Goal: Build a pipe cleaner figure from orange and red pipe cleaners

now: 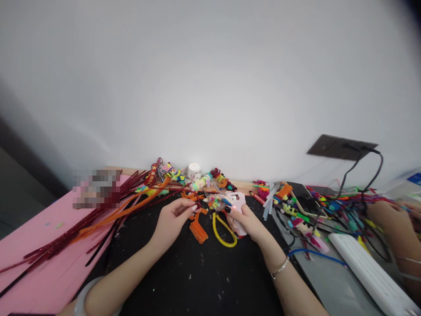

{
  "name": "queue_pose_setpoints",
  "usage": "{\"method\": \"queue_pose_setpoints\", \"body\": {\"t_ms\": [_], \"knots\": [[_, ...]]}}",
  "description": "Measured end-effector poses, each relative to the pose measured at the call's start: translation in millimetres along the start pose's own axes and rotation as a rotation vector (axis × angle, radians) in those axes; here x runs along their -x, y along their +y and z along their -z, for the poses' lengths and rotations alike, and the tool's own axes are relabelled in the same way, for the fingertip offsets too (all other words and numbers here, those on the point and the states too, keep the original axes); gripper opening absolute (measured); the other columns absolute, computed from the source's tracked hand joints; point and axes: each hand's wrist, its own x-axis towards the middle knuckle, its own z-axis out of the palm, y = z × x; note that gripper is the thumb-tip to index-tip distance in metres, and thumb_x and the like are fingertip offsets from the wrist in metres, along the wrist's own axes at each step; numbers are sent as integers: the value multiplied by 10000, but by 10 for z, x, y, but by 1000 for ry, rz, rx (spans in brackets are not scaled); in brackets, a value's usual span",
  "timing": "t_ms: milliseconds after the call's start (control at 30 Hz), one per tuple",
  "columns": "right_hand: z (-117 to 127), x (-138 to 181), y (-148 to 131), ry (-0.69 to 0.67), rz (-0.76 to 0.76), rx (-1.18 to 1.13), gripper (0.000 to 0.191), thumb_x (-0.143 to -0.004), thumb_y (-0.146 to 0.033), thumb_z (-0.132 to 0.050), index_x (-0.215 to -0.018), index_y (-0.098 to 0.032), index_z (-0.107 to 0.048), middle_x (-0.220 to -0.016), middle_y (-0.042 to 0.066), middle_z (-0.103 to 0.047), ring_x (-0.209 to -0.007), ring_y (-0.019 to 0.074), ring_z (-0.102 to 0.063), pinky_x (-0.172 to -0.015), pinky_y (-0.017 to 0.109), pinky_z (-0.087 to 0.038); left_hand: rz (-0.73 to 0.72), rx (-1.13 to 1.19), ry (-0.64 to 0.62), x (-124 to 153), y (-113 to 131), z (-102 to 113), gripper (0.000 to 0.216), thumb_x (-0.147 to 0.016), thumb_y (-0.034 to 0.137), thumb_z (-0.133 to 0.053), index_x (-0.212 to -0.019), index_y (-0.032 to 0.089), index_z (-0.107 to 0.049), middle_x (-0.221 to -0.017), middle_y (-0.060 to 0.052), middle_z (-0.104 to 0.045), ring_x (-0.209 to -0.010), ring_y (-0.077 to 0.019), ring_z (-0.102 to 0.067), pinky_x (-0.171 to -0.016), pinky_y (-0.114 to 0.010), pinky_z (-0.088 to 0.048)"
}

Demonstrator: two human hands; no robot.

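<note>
My right hand (241, 219) is wrapped round a pale pink-white hot glue gun (239, 199) with a small red light on it. My left hand (176, 215) pinches a small dark red piece (198, 205), apparently chenille stem, partly hidden by the fingertips. Just below these fingers lies an orange chenille piece (198, 232), bent into a block, on the black mat (194, 281). A yellow loop (225, 235) rests between my hands. Beyond the fingertips is a cluster of small colourful bits (215, 202), too small to tell apart.
Long red stems (62, 235) and orange stems (108, 219) lie leftward over a pink surface (29, 250). A paper cup (194, 172) stands by the wall. At right are clear glue sticks (270, 199), a white power strip (368, 267), cables and another person's hand (388, 217).
</note>
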Motion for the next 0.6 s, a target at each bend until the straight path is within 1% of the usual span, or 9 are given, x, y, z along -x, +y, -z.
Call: {"method": "queue_pose_setpoints", "body": {"t_ms": [133, 333, 467, 600], "knots": [[-9, 3, 0, -22, -24, 2, 514, -702, -640, -715, -649, -203, -448, -463, -72, -475, -357, 58, -405, -359, 193, -308, -37, -36, -10, 18, -11, -5, 155, -705, 303, -753, -764, 164, -718, -843, -43, -722, -800, -196, -703, -750, -301, -592], [-35, 31, -60, -48, -16, -12, 518, -694, -638, -719, -634, -194, -460, -469, -71, -464, -368, 53, -409, -357, 185, -296, -70, -59, -6, 3, -17, -5, 144, -710, 297, -744, -764, 166, -721, -850, -51, -717, -817, -205, -700, -789, -321, -590], [-39, 42, -72, -37, -52, 14, 487, -710, -615, -710, -638, -184, -495, -457, -73, -449, -370, 56, -409, -356, 184, -298, -78, -70, -13, 5, -27, -7, 147, -713, 300, -743, -773, 166, -724, -858, -56, -714, -817, -208, -700, -791, -327, -589], [-33, 42, -71, -40, -61, 23, 497, -702, -624, -712, -639, -179, -499, -455, -73, -453, -369, 55, -408, -358, 180, -292, -81, -80, -10, 9, -18, -9, 146, -712, 303, -742, -760, 167, -720, -848, -57, -716, -814, -212, -701, -790, -331, -589]]}}
